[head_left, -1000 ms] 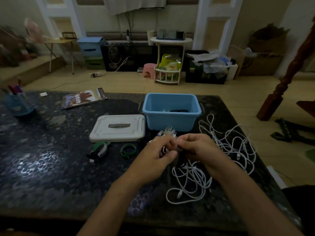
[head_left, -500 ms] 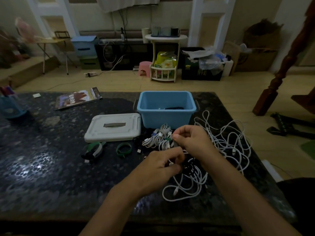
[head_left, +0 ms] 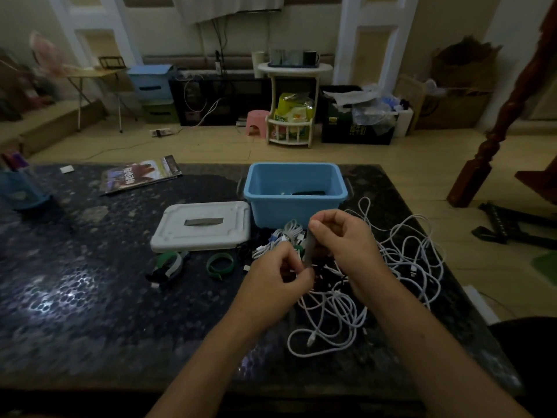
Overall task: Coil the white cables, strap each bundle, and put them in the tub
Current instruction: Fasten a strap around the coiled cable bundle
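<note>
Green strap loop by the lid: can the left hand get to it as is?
Probably not straight away: the green strap loop lies unobstructed beside the left hand, but that hand is pinching a grey strap.

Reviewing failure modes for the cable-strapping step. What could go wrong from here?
1. The loose white cables lie in one tangle right beside the hands; lifting a bundle could drag neighbours along.
2. Both the left hand and right hand pinch a grey strap above the pile, so a slip may drop it into the tangle.
3. Some cable loops reach towards the table edge on the right and might slide off if tugged.
</note>
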{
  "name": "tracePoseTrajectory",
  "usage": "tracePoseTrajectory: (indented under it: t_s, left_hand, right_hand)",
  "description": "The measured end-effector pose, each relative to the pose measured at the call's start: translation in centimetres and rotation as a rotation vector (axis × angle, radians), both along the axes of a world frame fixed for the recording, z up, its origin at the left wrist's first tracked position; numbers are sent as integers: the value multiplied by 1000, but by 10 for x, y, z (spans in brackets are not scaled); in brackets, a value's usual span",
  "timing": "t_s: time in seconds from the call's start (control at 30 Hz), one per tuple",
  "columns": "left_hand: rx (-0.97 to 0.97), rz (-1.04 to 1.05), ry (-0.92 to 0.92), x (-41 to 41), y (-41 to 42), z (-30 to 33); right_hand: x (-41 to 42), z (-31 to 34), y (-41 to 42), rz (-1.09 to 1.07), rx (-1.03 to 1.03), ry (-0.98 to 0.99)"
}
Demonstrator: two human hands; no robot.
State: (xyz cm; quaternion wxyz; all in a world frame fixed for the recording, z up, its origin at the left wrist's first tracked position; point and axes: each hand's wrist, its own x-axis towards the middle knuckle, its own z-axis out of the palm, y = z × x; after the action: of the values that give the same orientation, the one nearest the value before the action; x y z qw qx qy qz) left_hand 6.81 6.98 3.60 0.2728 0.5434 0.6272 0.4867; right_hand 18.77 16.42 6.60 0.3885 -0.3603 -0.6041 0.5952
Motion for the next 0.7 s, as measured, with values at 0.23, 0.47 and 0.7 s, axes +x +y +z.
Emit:
tracePoseTrajectory:
  t_s: [0.23, 0.47, 0.7]
  left_hand:
    - [-70, -35, -40, -14, 3, 2]
    - [84, 161, 20, -23, 1, 12]
    - [156, 176, 39, -35, -1, 14]
  right_hand:
    - [2, 1, -3, 56, 70, 45]
    - [-3, -7, -11, 207, 16, -379]
    - [-8, -3, -17, 303, -205, -268]
